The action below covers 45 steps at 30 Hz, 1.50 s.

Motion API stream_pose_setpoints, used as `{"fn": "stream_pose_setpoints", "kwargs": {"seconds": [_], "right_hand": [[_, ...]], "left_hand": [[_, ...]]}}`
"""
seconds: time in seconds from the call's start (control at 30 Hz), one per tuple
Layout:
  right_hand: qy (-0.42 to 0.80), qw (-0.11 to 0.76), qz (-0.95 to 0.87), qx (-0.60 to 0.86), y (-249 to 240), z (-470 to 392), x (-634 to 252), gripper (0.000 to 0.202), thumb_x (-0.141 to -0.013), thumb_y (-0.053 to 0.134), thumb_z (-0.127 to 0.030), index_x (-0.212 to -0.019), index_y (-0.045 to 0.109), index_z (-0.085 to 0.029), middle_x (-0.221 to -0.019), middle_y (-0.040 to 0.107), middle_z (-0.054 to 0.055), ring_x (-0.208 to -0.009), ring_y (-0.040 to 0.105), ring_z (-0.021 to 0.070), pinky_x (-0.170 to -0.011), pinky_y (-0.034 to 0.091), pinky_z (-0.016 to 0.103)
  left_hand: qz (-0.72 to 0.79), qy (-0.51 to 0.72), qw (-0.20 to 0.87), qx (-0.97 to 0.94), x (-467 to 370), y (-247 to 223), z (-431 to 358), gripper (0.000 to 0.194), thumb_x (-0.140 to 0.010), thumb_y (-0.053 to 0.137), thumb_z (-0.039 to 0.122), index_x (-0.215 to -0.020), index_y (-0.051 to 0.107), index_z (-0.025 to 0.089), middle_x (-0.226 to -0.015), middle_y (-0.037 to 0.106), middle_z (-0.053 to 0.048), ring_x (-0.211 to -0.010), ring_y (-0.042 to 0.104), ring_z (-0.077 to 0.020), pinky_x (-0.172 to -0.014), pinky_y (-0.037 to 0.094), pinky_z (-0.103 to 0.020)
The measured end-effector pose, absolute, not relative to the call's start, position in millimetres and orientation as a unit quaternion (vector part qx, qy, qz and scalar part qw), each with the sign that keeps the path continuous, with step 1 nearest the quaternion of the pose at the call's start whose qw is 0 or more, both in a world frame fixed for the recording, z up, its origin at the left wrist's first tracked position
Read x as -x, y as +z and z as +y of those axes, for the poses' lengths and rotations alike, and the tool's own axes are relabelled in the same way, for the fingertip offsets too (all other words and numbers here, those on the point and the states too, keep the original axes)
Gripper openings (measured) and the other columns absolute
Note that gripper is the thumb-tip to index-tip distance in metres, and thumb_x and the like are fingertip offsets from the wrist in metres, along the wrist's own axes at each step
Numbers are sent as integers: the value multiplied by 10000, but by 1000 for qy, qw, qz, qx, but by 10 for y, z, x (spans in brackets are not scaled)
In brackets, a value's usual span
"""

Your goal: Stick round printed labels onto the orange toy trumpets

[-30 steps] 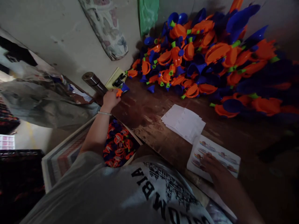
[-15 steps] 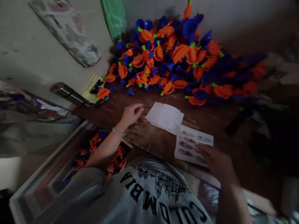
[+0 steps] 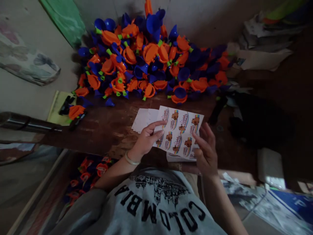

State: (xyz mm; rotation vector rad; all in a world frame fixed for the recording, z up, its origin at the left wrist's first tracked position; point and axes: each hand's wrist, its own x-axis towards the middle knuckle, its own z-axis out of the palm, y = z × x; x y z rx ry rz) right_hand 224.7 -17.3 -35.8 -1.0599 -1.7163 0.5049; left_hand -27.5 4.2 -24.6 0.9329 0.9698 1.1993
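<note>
A white sticker sheet [image 3: 179, 130] printed with brown bears and rainbows is held up between my two hands. My left hand [image 3: 148, 138], with a band on its wrist, pinches the sheet's left edge between thumb and fingers. At the right edge, my right hand [image 3: 206, 151] grips the sheet, its fingers partly over the printed side. Behind the sheet lies a stack of blank white sheets [image 3: 141, 119] on the dark brown table [image 3: 102, 137]. Another paper stack [image 3: 174, 158] shows below the held sheet.
Orange and blue plastic toys [image 3: 151, 54] with green tips are heaped along the wall. A dark cylinder [image 3: 26, 122] and a yellow pad [image 3: 55, 109] are at the left. A black object [image 3: 261, 120] lies right. More toys [image 3: 85, 176] sit below the table edge.
The view has shifted right. A sheet has been lifted from the printed stack, and my left hand has come across and taken hold of its left side.
</note>
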Motion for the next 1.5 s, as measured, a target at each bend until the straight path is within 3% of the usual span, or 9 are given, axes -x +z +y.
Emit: {"fn": "stream_pose_setpoints", "kwargs": {"seconds": [0.1, 0.2, 0.43, 0.57, 0.77, 1.0, 1.17, 1.33, 1.5], "right_hand": [[304, 512, -638, 489, -413, -156, -2167, 380, -968, 752, -384, -1348, 740, -385, -1397, 698, 67, -1191, 731, 249, -928, 660, 435], [325, 520, -603, 510, -379, -135, -2089, 344, -930, 796, -347, -1273, 764, -353, -1062, 781, 19, -845, 737, 184, -727, 636, 342], [171, 505, -649, 543, -111, -26, -2106, 106, -956, 732, -240, -1009, 806, -295, -875, 700, -10, -798, 677, 164, -696, 569, 298], [96, 456, -681, 565, -19, 27, -2130, 142, -998, 672, -281, -887, 758, -264, -977, 640, 27, -885, 646, 191, -762, 565, 349], [47, 342, -765, 543, 188, 40, -1939, 259, -1006, 701, -311, -1263, 696, -288, -1295, 760, 82, -1371, 583, 338, -1103, 470, 546], [81, 438, -782, 436, 257, 142, -1729, 84, -1006, 714, -225, -1076, 744, -260, -1030, 830, 30, -960, 753, 193, -873, 601, 362], [-103, 471, -796, 367, 129, 89, -1703, 241, -930, 792, -132, -1124, 780, -275, -1075, 855, 8, -991, 736, 192, -897, 620, 360], [-21, 451, -870, 198, 305, -123, -1785, 131, -942, 813, -273, -953, 795, -403, -1062, 842, -170, -1048, 724, 114, -965, 618, 308], [24, 460, -790, 405, 374, -12, -1807, 318, -994, 742, -339, -1310, 709, -325, -1152, 833, 17, -1154, 699, 241, -1004, 611, 434]], "left_hand": [[427, 503, 573, -486, 282, -169, 17, 426, -922, 817, 432, -1320, 766, 289, -1463, 735, -52, -1316, 706, -239, -1130, 560, -363], [422, 474, 513, -578, 317, -110, 28, 476, -946, 794, 391, -1399, 717, 266, -1446, 742, -89, -1241, 744, -224, -1029, 607, -320], [469, 479, 336, -662, 337, -13, 114, 195, -920, 824, 404, -999, 817, 225, -819, 822, -28, -602, 674, -105, -565, 501, -199], [490, 503, 430, -567, 261, 48, 133, 274, -851, 871, 459, -825, 767, 207, -664, 733, 4, -565, 631, -117, -536, 486, -213], [483, 468, 428, -603, 166, 128, 129, 132, -900, 795, 335, -869, 778, 208, -769, 783, -29, -623, 644, -124, -595, 484, -235], [452, 441, 499, -593, 170, 199, 105, 247, -984, 700, 451, -980, 744, 208, -837, 750, -28, -708, 650, -143, -659, 508, -246], [484, 486, 538, -490, 185, 87, 145, 371, -955, 736, 561, -833, 702, 213, -730, 613, 13, -676, 525, -128, -630, 449, -240], [514, 562, 479, -437, 258, 94, 244, 344, -955, 732, 568, -848, 698, 243, -825, 663, -2, -787, 592, -163, -750, 504, -280], [507, 505, 454, -531, 255, 210, 196, 338, -986, 696, 553, -883, 712, 232, -797, 677, -5, -732, 585, -153, -684, 482, -271]]}}
